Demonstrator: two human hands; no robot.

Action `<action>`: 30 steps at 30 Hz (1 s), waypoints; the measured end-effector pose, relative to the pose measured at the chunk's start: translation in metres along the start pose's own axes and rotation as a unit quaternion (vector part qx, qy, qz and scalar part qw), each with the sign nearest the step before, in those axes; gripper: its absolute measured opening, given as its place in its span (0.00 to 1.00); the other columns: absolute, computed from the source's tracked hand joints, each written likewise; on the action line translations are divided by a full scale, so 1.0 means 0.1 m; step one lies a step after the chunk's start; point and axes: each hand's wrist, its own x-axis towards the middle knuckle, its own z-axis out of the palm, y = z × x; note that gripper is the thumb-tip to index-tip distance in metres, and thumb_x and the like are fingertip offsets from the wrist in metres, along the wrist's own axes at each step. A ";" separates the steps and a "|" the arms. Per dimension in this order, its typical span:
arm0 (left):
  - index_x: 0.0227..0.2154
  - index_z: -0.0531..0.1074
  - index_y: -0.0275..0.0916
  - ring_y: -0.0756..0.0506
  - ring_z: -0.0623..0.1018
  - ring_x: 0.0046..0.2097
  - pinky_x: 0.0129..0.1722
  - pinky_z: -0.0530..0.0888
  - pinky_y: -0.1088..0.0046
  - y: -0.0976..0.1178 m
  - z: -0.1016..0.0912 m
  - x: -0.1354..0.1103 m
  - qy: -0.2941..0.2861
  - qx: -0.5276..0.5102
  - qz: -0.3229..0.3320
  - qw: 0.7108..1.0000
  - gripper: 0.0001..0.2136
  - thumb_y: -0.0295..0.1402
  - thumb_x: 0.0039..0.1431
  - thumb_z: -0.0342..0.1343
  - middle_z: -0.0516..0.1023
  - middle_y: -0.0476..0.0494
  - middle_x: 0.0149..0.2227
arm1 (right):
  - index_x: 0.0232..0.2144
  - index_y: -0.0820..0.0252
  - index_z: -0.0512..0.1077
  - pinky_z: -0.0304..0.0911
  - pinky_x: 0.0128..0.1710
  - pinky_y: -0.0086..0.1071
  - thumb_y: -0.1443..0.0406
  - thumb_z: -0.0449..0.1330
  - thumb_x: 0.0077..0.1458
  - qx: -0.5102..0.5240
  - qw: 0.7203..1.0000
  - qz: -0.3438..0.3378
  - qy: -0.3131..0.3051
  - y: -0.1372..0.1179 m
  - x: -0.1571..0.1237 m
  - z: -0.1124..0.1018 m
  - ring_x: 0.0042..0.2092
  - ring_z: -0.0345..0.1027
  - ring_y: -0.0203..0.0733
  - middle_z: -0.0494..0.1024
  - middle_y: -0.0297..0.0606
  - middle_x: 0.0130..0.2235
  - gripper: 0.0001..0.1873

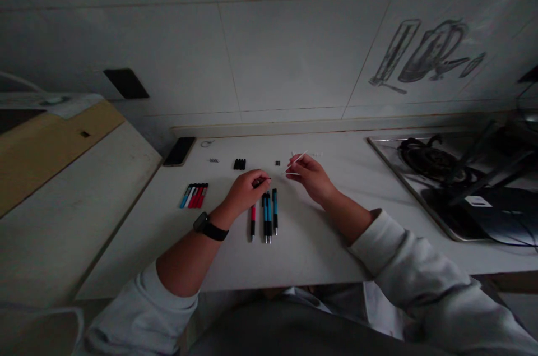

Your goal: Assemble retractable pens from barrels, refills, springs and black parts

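Observation:
My left hand, with a black watch on its wrist, is closed on a small dark pen part, mostly hidden by the fingers. My right hand pinches a thin white pen refill that slants up from the fingertips; another pale thin piece shows just below it. Beneath my left hand lie a red pen, a pair of blue pens side by side and another blue pen, tips toward me. Farther left is a row of several blue, white and red pen barrels.
Black grips, small springs and tiny dark pieces lie toward the wall. A phone rests at the back left. To the right is a gas stove with a dark object over it. A white cabinet bounds the left.

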 end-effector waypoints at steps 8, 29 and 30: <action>0.36 0.77 0.40 0.48 0.78 0.35 0.38 0.74 0.70 -0.07 0.01 0.00 0.002 0.009 0.001 1.000 0.05 0.34 0.65 0.59 0.81 0.46 0.34 | 0.55 0.55 0.71 0.66 0.39 0.34 0.62 0.62 0.59 -0.442 0.888 -0.085 0.097 -0.07 0.39 -0.61 0.33 0.71 0.39 0.79 0.32 0.34 0.21; 0.36 0.77 0.40 0.47 0.79 0.35 0.37 0.74 0.70 -0.07 -0.03 0.00 0.003 0.022 -0.001 1.000 0.06 0.36 0.65 0.58 0.81 0.47 0.33 | 0.50 0.55 0.82 0.66 0.48 0.35 0.63 0.57 0.65 -0.692 0.719 -0.050 0.033 0.07 0.53 -0.57 0.47 0.75 0.47 0.82 0.46 0.48 0.17; 0.36 0.77 0.40 0.48 0.79 0.35 0.37 0.74 0.71 -0.07 -0.03 0.00 0.004 0.024 -0.001 1.000 0.06 0.36 0.65 0.58 0.81 0.47 0.32 | 0.50 0.56 0.82 0.67 0.48 0.35 0.63 0.57 0.65 -0.691 0.720 -0.053 0.032 0.06 0.52 -0.57 0.46 0.75 0.47 0.82 0.46 0.48 0.16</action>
